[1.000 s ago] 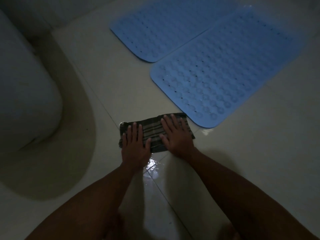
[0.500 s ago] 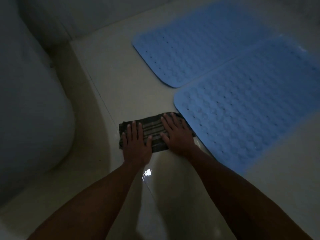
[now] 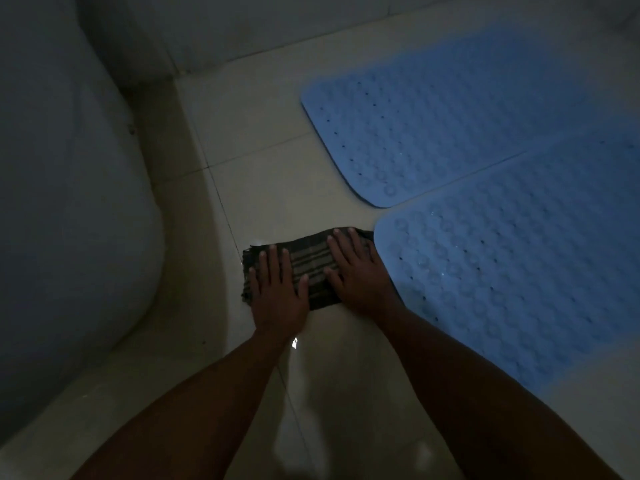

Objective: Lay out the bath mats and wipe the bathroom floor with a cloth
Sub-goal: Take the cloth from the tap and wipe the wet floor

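Note:
A dark striped cloth [image 3: 313,263] lies folded flat on the pale tiled floor [image 3: 263,161]. My left hand [image 3: 278,294] presses flat on its left half, fingers spread. Its right half is under my right hand [image 3: 356,271], also flat with fingers apart. Two blue bath mats lie spread on the floor: the far mat [image 3: 433,123] at upper right and the near mat [image 3: 519,271] right beside the cloth, its corner touching the cloth's right edge.
A large white rounded fixture [image 3: 62,220] fills the left side. A wall base [image 3: 242,36] runs across the top. A wet glint [image 3: 295,342] shows on the tiles between my forearms.
Both hands have slid the cloth forward and leftward along the near mat's edge, towards the wall. The view has shifted so the mats sit further right.

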